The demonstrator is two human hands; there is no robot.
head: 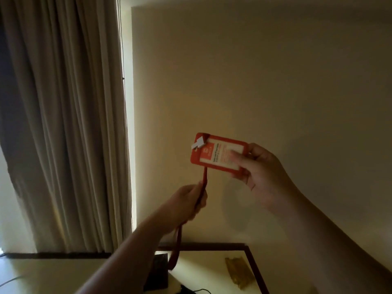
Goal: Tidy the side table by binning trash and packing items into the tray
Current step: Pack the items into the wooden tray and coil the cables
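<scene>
From the head view, the right hand (261, 168) holds a red card holder (218, 152) up in front of the wall (254, 71), thumb on its front and fingers curled behind, so the card faces the person and can be read. The left hand (188, 200) is curled round the red strap (204, 177) that hangs from the holder, likely to keep it from swinging. The strap's loop dangles down to the worktop (201, 270). A crinkly yellow wrapper (238, 272) lies there, maybe trash for the bin. A dark box (158, 272) sits near it. I cannot see a tray.
</scene>
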